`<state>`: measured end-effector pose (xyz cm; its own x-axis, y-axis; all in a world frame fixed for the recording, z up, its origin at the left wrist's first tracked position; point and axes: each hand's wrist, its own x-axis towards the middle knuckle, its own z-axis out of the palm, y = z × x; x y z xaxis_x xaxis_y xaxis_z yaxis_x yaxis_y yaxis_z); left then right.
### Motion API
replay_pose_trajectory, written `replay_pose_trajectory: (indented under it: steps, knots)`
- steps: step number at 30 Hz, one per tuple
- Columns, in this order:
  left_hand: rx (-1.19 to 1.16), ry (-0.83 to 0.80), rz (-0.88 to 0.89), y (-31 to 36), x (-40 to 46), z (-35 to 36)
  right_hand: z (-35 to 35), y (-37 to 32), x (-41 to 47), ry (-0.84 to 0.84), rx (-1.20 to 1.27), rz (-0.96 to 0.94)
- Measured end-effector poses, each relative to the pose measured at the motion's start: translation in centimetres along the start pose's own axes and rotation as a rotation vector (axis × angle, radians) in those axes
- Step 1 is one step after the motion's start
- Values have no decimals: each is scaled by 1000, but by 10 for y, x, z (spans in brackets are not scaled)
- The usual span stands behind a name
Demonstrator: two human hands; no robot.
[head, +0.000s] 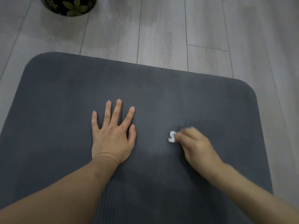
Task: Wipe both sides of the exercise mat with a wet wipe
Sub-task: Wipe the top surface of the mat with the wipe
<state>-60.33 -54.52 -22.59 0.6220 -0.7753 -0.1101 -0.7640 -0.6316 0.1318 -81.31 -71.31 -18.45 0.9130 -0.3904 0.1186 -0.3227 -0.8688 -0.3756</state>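
A dark grey ribbed exercise mat [161,97] lies flat on the floor and fills most of the view, its rounded far corners visible. My left hand [112,133] rests palm down on the mat, fingers spread, holding nothing. My right hand [196,146] is to the right of it, low on the mat and blurred. Its fingers pinch a small bunched white wet wipe [172,136], which presses on the mat surface. Most of the wipe is hidden under the fingers.
Pale grey wood-look floorboards [161,29] surround the mat at the far side and right. A dark round pot with a green leaf pattern [69,5] stands on the floor at the far left, apart from the mat.
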Motion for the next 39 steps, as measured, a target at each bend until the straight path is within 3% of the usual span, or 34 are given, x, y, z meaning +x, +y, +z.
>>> replay_pose_trajectory:
  steps: [3, 6, 8, 11, 15, 20, 24, 27, 29, 33, 36, 39]
  knots:
    - [12, -1, 0, 0, 0, 1, -1, -4, -27, -40, -11, -71]
    - [19, 7, 0, -1, 0, 3, 0, 29, 51, 37, -64, -128]
    - [28, 15, 0, -1, 0, 4, 2, 62, 122, 147, -147, -30]
    - [23, 11, -7, 0, 0, 5, -4, 89, 187, 167, -164, 169]
    - [18, 3, -8, 0, 0, 2, -4, 57, 112, 137, -90, 77]
    - [13, 0, -2, 0, 1, 1, -6, 2, -35, -52, 6, -46]
    - [28, 3, -1, -2, 1, 2, -4, 39, 34, 9, -75, -154]
    - [44, 9, -3, -3, 1, 4, -5, 85, 133, 188, -181, 51]
    - [39, 7, -4, -2, 1, 4, -9, 101, 169, 212, -182, 177]
    - [29, -5, -9, -2, 0, 1, -5, 68, 101, 180, -120, 120]
    - [31, -10, -8, -2, 0, 1, -6, 23, -3, 36, -9, 46]
    - [37, -9, -4, -3, 0, 3, -8, 17, -30, -38, -26, -27]
